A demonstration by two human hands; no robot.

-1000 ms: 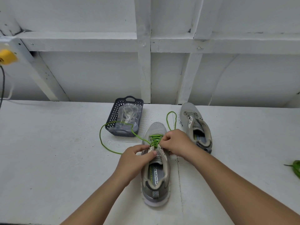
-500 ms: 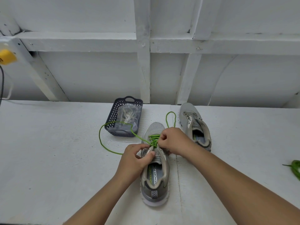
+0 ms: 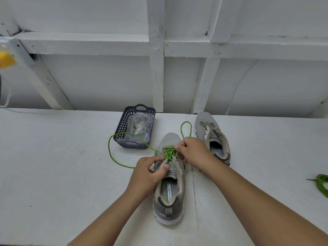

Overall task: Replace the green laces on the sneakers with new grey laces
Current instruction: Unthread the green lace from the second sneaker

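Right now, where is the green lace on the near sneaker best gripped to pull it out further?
Likely pinch the green lace at a crossing over the near sneaker tongue, coming from above, where the right hand is. The strands stand raised there; the loose loops lie flat on the table.

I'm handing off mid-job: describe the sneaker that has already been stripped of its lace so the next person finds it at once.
Start at the white table and look to its far edge by the wall. The unlaced sneaker lies there, behind the right hand and right of the dark basket. Unlike the near sneaker, it shows no green lace.
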